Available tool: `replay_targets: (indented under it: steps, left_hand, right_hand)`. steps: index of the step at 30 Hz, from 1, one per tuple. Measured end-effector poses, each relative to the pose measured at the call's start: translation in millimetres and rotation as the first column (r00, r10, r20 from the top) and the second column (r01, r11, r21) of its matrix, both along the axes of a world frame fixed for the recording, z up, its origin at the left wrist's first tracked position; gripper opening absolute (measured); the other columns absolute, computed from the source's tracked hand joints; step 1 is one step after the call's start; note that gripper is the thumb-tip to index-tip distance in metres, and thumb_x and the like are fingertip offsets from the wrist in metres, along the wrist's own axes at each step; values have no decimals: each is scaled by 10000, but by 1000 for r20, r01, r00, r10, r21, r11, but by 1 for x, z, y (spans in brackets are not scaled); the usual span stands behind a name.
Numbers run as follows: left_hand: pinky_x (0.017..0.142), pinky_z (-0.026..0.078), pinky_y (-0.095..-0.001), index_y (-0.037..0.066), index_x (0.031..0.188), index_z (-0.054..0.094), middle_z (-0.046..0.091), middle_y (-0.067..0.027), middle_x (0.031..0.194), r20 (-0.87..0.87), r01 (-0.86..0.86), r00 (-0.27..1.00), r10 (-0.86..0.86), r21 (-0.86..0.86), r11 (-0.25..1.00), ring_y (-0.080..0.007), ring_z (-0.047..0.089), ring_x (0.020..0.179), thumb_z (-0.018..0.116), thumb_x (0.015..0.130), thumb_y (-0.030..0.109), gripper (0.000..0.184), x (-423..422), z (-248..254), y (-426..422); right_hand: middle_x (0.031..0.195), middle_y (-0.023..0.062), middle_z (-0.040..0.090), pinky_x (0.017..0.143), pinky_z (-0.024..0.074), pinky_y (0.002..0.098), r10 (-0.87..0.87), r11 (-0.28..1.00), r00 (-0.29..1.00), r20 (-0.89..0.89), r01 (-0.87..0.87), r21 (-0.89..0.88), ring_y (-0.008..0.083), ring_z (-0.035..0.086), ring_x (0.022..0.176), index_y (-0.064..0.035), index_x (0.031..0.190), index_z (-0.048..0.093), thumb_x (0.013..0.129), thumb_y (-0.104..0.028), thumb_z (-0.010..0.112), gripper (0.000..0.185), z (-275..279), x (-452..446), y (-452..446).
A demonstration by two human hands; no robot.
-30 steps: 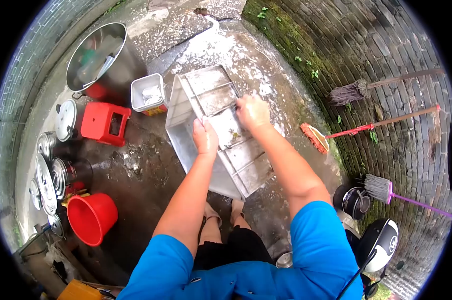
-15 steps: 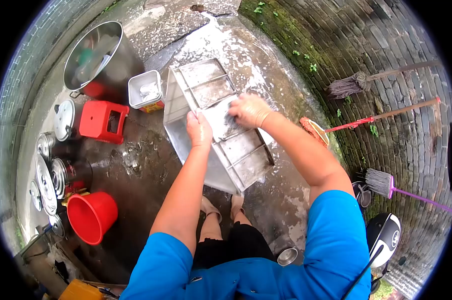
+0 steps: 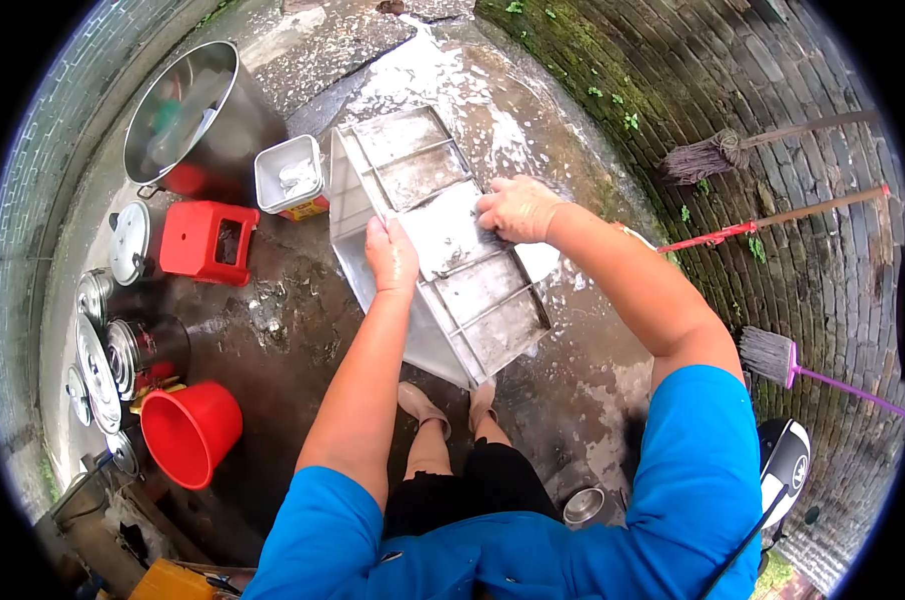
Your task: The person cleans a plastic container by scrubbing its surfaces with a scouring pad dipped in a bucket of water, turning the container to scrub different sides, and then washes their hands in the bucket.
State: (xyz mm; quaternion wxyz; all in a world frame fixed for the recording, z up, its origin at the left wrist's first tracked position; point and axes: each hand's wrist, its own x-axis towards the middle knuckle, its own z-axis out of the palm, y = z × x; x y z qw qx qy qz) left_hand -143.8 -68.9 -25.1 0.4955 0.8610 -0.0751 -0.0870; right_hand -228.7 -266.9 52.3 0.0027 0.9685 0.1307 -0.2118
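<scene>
A ribbed stainless-steel box (image 3: 488, 295), open-sided and smeared with white suds, stands tilted on the wet floor by my feet. My left hand (image 3: 392, 258) is closed on its near long edge, thumb pointing up along the rim. Over the soapy middle panel, my right hand (image 3: 521, 210) is curled with its fingertips down near the far edge. Whatever those fingers hold is hidden beneath them. Dark grey smears show in the foam beside them.
At left stand a large steel pot (image 3: 198, 125), a white tub (image 3: 291, 176), a red stool (image 3: 209, 241), a red bucket (image 3: 193, 432) and several lidded pots. Mops and a purple-handled broom (image 3: 770, 355) lean on the brick wall. A small metal bowl (image 3: 584, 506) lies behind my feet.
My right hand has slid to the right across the soapy panel, toward the box's far edge. My left hand keeps its hold on the near edge.
</scene>
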Motion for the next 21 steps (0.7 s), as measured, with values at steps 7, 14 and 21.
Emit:
replay_targets:
  steps: [7, 14, 21]
  left_hand:
    - [741, 448, -483, -29, 902, 559, 621, -271, 848, -31, 11, 999, -11, 3, 1000, -440, 595, 818, 449, 945, 284, 335, 1, 7, 2]
    - [757, 443, -462, -30, 935, 568, 619, -267, 872, -76, -6, 997, 7, 6, 1000, -431, 590, 846, 434, 948, 284, 342, 0, 9, -3]
    - [774, 436, -491, -36, 919, 561, 616, -279, 869, -40, 27, 999, -26, 29, 999, -457, 577, 846, 451, 936, 272, 328, -1, -2, 1]
  right_hand:
    - [1005, -42, 622, 814, 476, 382, 175, 964, 980, 95, -190, 186, 227, 539, 1042, -225, 857, 692, 781, -199, 592, 128, 12, 18, 43]
    - [909, -32, 576, 725, 487, 360, 117, 969, 975, 191, -154, 194, 231, 549, 892, -201, 764, 632, 735, -225, 660, 48, 0, 17, 54]
    - [880, 30, 583, 731, 508, 393, -586, 799, 708, 393, 424, 427, 281, 563, 834, -145, 771, 622, 757, -238, 653, 100, -36, 14, 76]
